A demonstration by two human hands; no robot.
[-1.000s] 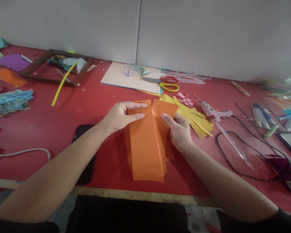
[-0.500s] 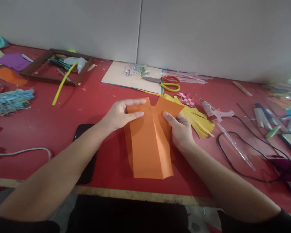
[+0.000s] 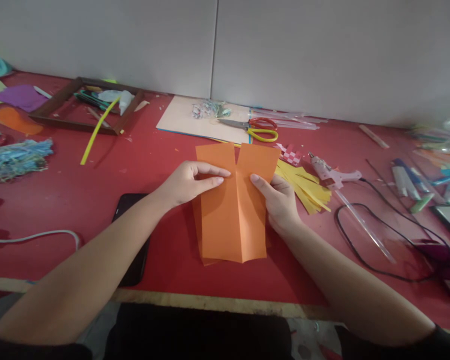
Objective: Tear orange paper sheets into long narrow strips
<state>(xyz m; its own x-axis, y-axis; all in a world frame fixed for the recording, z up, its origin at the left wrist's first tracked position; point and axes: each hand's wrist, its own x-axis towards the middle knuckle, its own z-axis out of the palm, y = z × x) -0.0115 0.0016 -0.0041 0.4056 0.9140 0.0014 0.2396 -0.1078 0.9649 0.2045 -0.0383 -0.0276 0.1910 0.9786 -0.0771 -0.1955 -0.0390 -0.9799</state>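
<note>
A sheet of orange paper (image 3: 222,220) hangs between my hands, creased down its length and parted by a slit at the top edge. My left hand (image 3: 189,185) pinches its left side, thumb and forefinger near the slit. On the right side, my right hand (image 3: 281,200) grips the paper with the thumb in front and the other fingers behind it. Behind its lower left edge another orange layer shows, apparently lying on the red table (image 3: 172,270). Cut yellow paper strips (image 3: 303,185) lie just beyond my right hand.
Scissors (image 3: 262,130) rest on a pale board (image 3: 187,117) at the back. A pink glue gun (image 3: 333,172) with a looping black cord is to the right. A black phone (image 3: 133,265) lies under my left forearm. A brown frame (image 3: 67,120) holding tools stands back left.
The held orange paper has turned upright and shifted slightly up and left, its top spreading flatter and its slit narrower. My left hand has slid lower on the sheet.
</note>
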